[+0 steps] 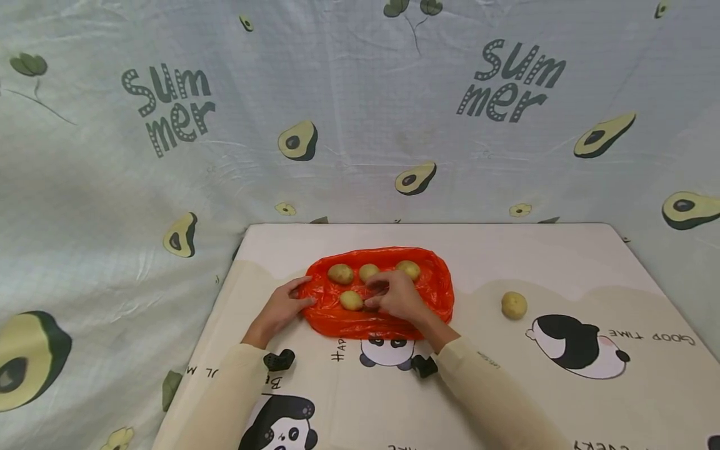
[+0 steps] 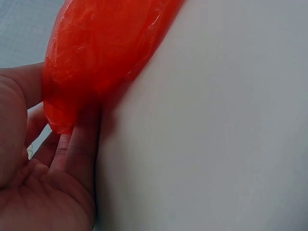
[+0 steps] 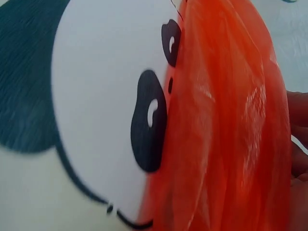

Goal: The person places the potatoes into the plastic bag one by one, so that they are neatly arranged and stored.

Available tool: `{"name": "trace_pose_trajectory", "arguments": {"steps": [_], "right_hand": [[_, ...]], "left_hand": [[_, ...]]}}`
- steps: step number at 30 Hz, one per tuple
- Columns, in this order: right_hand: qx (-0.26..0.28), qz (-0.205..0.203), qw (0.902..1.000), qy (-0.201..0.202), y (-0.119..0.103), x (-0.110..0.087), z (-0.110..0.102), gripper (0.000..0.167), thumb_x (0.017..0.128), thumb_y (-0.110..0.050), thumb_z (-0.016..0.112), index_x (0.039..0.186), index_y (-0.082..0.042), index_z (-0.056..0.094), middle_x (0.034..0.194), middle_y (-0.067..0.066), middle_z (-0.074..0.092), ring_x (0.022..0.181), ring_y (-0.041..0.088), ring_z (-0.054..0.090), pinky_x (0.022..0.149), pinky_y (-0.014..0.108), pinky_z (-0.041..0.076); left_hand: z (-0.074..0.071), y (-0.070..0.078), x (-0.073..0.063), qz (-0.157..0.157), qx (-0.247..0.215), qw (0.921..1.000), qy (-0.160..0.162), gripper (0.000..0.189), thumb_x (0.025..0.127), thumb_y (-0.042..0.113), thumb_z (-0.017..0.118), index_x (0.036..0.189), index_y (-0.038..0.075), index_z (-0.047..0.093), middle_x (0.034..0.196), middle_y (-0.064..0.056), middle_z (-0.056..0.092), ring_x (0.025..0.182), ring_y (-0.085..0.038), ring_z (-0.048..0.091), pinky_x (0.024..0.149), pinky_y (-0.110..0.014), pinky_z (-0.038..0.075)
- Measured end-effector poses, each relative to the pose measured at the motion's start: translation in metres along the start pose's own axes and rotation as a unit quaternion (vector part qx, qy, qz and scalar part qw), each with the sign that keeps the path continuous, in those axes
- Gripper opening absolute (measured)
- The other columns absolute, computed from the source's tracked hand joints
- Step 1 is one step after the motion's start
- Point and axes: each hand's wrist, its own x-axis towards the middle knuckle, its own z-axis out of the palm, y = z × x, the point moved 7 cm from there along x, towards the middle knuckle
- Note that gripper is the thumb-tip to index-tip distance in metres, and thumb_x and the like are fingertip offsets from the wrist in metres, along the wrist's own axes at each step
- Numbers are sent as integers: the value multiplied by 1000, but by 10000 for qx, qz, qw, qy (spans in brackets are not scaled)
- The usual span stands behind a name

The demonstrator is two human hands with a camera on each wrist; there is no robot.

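A red plastic bag (image 1: 388, 328) lies spread with its mouth facing up, and several potatoes (image 1: 340, 274) sit inside it. My left hand (image 1: 281, 309) grips the bag's left edge; in the left wrist view the red film (image 2: 106, 43) passes between the thumb and the fingers. Over the middle of the bag, my right hand (image 1: 400, 297) reaches in with bent fingers, close beside the front potato (image 1: 351, 300). Whether a potato is under those fingertips is hidden. The right wrist view shows mostly the bag's front side (image 3: 221, 120), with part of the hand behind it.
One loose potato (image 1: 514, 305) rests on the table to the right of the bag. The pale table (image 1: 450, 400) carries printed cartoon animals and words. Behind it and to the left hangs a light cloth (image 1: 349, 94) with avocado prints.
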Motion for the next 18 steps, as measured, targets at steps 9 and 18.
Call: {"name": "trace_pose_trajectory", "arguments": {"steps": [9,18], "right_hand": [[112,130,9998,89,11,-3,-13,31,84,-5,84,115,-9,79,107,7,75,94,21,66,84,33,62],[200,37,9996,186,15,-6,-28,28,84,-7,85,112,-9,80,107,8,75,97,22,65,84,34,61]], "left_hand": [[0,-2,1,-14,32,10000,-9,62,101,16,64,159,13,43,167,-20,35,149,-41,42,117,-53,44],[1,-2,4,15,22,10000,-5,61,102,14,63,159,12,42,166,-21,37,147,-41,44,116,-52,46]]}}
